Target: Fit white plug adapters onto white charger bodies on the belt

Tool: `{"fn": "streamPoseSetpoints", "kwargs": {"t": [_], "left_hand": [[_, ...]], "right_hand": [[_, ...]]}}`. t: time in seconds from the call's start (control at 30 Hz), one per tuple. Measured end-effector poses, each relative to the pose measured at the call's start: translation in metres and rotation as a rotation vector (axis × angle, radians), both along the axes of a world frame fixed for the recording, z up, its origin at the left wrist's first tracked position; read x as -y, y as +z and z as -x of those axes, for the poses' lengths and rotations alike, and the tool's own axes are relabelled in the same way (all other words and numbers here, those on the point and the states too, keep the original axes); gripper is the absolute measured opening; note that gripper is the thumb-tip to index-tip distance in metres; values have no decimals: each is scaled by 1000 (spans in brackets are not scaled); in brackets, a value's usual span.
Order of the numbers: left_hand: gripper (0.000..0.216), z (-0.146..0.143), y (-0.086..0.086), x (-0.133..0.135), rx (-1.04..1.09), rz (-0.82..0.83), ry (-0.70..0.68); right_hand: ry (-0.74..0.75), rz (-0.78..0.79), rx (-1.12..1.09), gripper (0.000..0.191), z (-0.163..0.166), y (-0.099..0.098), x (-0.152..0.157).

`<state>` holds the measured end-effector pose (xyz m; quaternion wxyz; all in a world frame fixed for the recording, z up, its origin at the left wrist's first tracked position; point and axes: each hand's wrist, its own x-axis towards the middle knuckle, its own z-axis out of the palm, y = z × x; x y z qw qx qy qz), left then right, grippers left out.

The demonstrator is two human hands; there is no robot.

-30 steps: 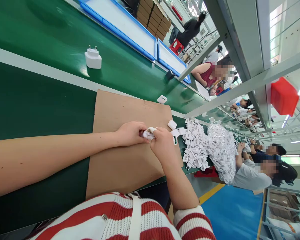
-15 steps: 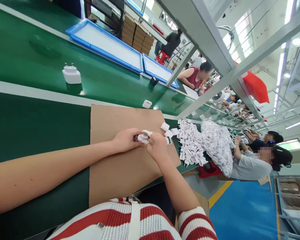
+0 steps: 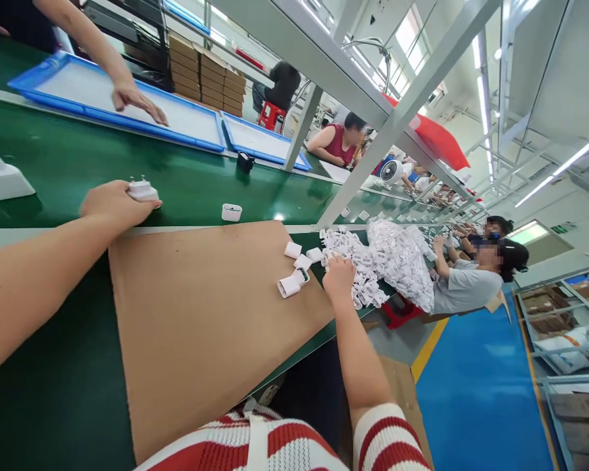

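Observation:
My left hand [image 3: 112, 204] is stretched out to the green belt [image 3: 186, 176] and is closed round a white plug adapter [image 3: 142, 190] with its two pins pointing up. My right hand [image 3: 339, 277] reaches into the heap of white plug parts [image 3: 358, 265] at the right edge of the brown cardboard sheet [image 3: 201, 307]; its fingers are curled among the parts and what they hold is hidden. A few loose white shells [image 3: 294, 271] lie on the cardboard just left of that hand.
Another white adapter [image 3: 2, 180] stands on the belt at far left and a small white cap [image 3: 231, 212] lies near the cardboard. Across the belt a person's hand [image 3: 137, 98] rests on a blue-rimmed tray [image 3: 29, 82]. A person [image 3: 464, 281] sits beside the heap.
My hands have parted. The left has carried the assembled adapter out to the belt. The right has moved right to the heap of parts. The view has swung left.

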<state>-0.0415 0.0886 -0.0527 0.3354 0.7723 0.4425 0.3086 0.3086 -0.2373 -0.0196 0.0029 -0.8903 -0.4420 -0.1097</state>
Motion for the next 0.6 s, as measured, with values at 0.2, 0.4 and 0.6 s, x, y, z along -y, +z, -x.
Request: {"fn": "streamPoseSetpoints", "kwargs": {"t": [0.2,0.4,0.6], "left_hand": [[96,-39,10,46,-99,-356,320],[73,-92,9,40,-286,-136,111],[49,-90,16,65,-239,-64,-48]], "right_hand": [[32,80,4,30,-24,4,-25],[13,-34,-66,33,-23,9,-7],[116,-576,-517,45,-6,4,14]]}}
